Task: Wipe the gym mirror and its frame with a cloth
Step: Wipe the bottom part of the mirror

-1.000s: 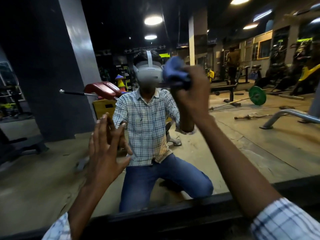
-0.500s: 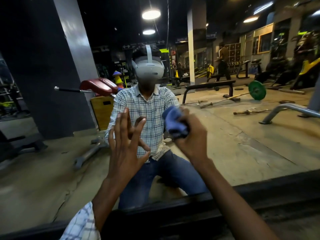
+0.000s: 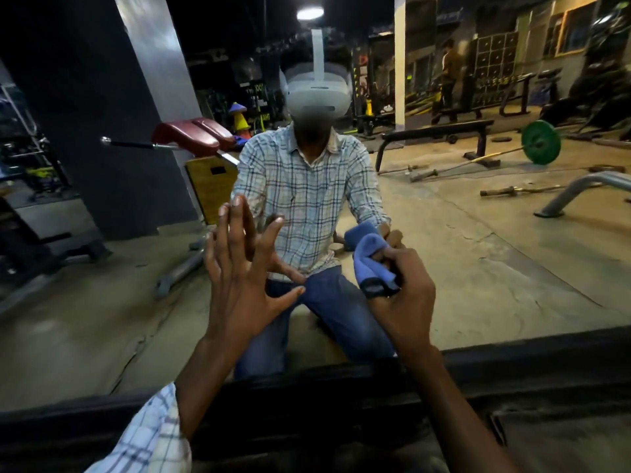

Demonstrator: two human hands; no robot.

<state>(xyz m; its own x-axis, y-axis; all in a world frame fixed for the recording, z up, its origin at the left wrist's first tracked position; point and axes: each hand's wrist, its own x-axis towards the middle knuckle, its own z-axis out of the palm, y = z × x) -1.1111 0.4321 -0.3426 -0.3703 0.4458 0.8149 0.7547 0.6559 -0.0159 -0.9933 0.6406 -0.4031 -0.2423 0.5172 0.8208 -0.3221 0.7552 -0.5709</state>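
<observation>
A crumpled blue fabric cloth [image 3: 372, 264] is held against the lower middle of the large gym wall mirror [image 3: 478, 274], a little above the dark bottom frame [image 3: 546, 356]; it is gripped by the right hand [image 3: 406, 298], whose fingers are curled tightly round the bunched fabric, a dark-edged corner of it being pinned by the thumb; the left hand [image 3: 239, 278] is raised just beside the cloth, with nothing held, its fingers straight and spread wide and its palm turned to the glass, where it appears to be met by its own reflection; a pale checked shirt sleeve [image 3: 150, 435] is seen on the left forearm, near the lower edge of the view; a kneeling person in the same checked shirt and blue jeans, with a white headset [image 3: 317, 93] worn, is reflected at the centre of the mirror; further back in the reflection, a red padded bench [image 3: 191, 133] and a yellow wooden box [image 3: 211, 186] are seen on the left, and a green weight plate [image 3: 541, 142] on a barbell is seen on the right, resting on the concrete floor.
</observation>
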